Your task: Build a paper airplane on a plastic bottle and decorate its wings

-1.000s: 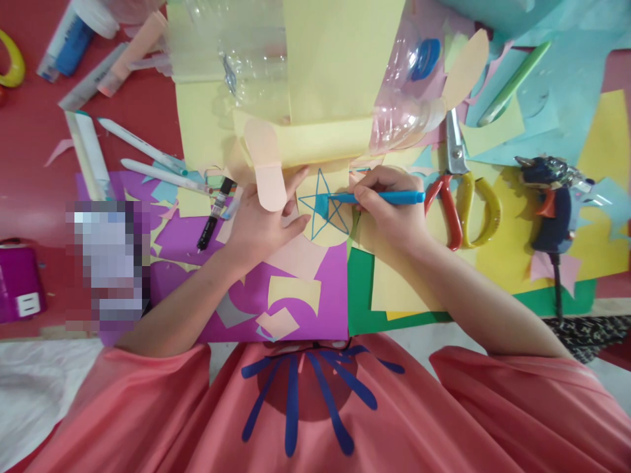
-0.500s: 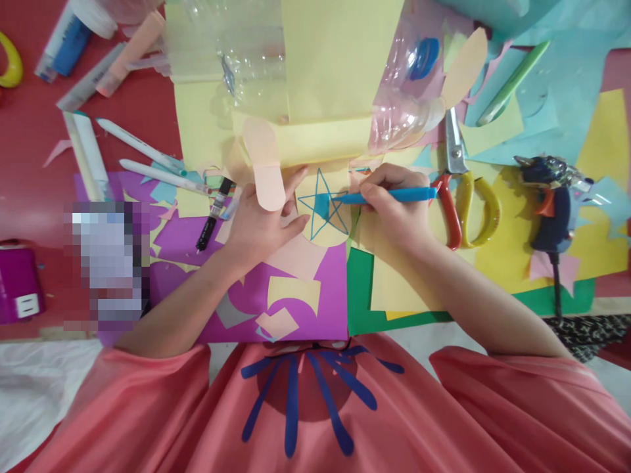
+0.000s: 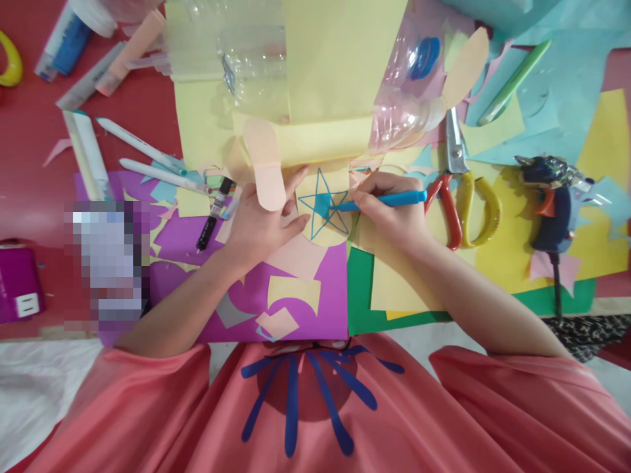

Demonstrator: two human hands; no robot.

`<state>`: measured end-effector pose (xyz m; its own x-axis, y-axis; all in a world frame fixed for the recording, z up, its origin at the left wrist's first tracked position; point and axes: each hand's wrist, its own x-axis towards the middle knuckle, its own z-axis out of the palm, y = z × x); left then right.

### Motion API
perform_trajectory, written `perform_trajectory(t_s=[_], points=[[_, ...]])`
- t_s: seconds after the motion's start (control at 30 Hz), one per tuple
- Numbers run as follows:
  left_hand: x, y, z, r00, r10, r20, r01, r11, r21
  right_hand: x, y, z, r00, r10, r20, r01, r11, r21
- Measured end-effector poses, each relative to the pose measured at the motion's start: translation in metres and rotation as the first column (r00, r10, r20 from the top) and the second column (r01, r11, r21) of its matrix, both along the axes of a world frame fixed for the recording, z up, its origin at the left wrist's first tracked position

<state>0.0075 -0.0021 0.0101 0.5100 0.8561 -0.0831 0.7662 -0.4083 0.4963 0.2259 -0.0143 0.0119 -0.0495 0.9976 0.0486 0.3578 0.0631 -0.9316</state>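
A blue marker (image 3: 394, 199) is gripped in my right hand (image 3: 389, 207), its tip on a star outline (image 3: 323, 207) drawn in blue. The star's middle is partly filled with blue. It lies on a pale yellow paper piece (image 3: 315, 231) with a rounded lower edge. My left hand (image 3: 263, 220) rests flat at the paper's left side, fingers spread. Across the back of that hand lies a pale peach paper strip (image 3: 269, 180) with rounded ends. Just left of it is a black pen (image 3: 213, 220).
Scissors (image 3: 456, 154) with red and yellow handles lie right of my right hand. Further right is a dark blue glue gun (image 3: 557, 217) with a cord. Clear plastic bottles (image 3: 401, 121) stand beyond the paper. White markers (image 3: 142, 146) and purple paper (image 3: 330, 295) are at left.
My right hand and the marker have shifted slightly left, with the marker's tail a little lower. The blue fill inside the star looks slightly different. My left hand stays put.
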Motion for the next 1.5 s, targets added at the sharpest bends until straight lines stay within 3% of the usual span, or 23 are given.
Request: perform_trajectory(t_s=[0.17,0.37,0.73,0.9,1.13,1.5], points=[[0.0005,-0.0004,0.0003,1.000,0.009,-0.006,-0.009,1.000,0.000,0.0001,0.0006,0.0003,0.999,0.029,-0.042,-0.031,0.999,-0.043],[-0.0006,-0.0002,-0.0018,1.000,0.005,0.002,-0.006,1.000,0.015,0.0005,0.0040,-0.0029,0.994,-0.081,-0.073,0.083,0.996,0.023],[-0.0015,0.0001,-0.0023,1.000,-0.002,0.021,0.002,1.000,0.008,0.0007,0.0010,-0.0043,1.000,-0.017,-0.004,0.017,0.998,0.061],[-0.0013,-0.0003,-0.0029,0.999,-0.001,0.043,0.001,1.000,0.011,0.0017,0.0007,-0.0037,1.000,0.020,-0.013,-0.020,1.000,0.009],[-0.0002,-0.0007,0.0001,1.000,0.014,0.007,-0.014,1.000,-0.003,0.0004,0.0015,-0.0046,0.997,-0.049,-0.058,0.050,0.998,0.024],[-0.0001,0.0002,0.0000,1.000,0.007,0.015,-0.007,1.000,-0.024,0.0026,0.0004,-0.0033,0.999,0.026,-0.024,-0.026,0.999,0.031]])
